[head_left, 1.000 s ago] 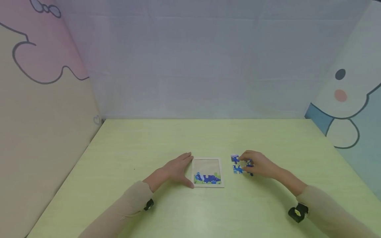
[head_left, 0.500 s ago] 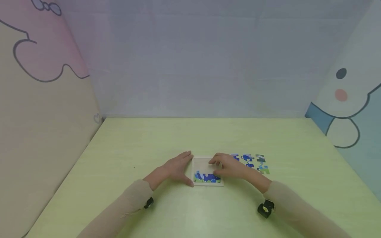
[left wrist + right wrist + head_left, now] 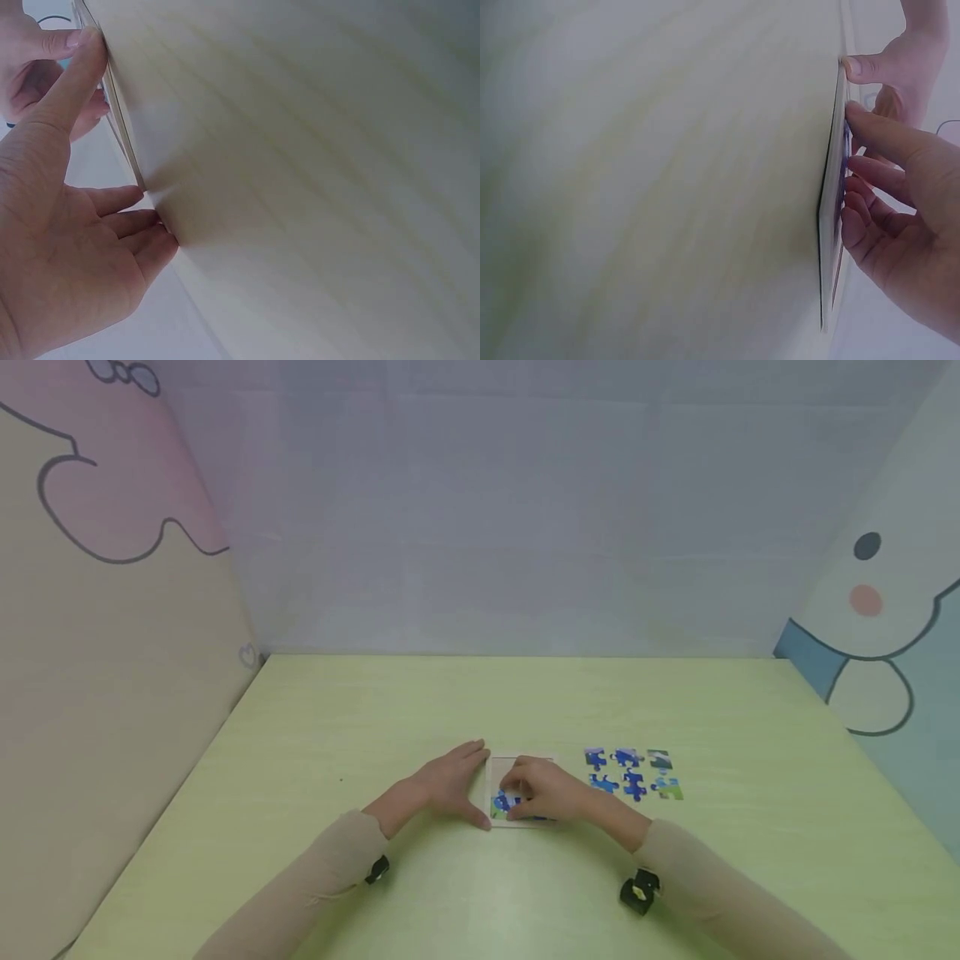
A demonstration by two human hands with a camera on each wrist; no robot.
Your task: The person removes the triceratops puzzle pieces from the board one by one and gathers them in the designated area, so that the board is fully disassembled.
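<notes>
A square puzzle tray (image 3: 522, 827) with a pale frame lies on the table, its lower part filled with a blue dinosaur picture. My left hand (image 3: 450, 783) rests against the tray's left side, thumb at the near corner and straight fingers at the far corner. In the left wrist view those fingertips touch the tray's edge. Over the tray, my right hand (image 3: 551, 789) bends its fingers and thumb down around a blue puzzle piece (image 3: 513, 797), mostly hidden by the fingers. The right wrist view shows these fingertips right at the tray's surface.
Several loose puzzle pieces (image 3: 634, 785) in blue, green and grey lie on the table (image 3: 420, 710) right of the tray. A plain pale wall stands behind, with cartoon-printed panels on both sides. Each sleeve has a black device (image 3: 640, 891) near the wrist.
My right hand has moved left from the loose pieces to over the tray, then further in and down toward its picture. My left hand has stayed at the tray's side.
</notes>
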